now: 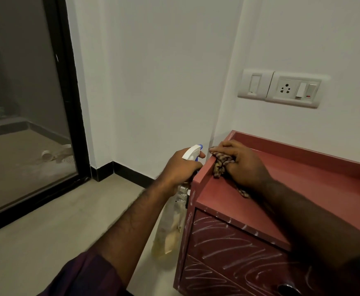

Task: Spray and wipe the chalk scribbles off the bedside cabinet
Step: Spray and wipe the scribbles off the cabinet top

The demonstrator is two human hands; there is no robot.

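head view: one red bedside cabinet (303, 189) is standing in the wall corner, with white chalk scribbles (224, 238) covering its two drawer fronts. one left hand (181, 167) is gripping the trigger head of one clear spray bottle (170, 227), which is hanging just beside the cabinet's left side. one right hand (241, 165) is clutching one patterned cloth (220, 165) and pressing it against the top's left rim. two white switch plates (256, 84) are sitting on the wall above.

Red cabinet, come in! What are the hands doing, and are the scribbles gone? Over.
Left hand grips clear plastic spray bottle. Right hand holds checked cloth on red cabinet rim. White chalk scribbles cover drawer fronts. Nothing blocking.
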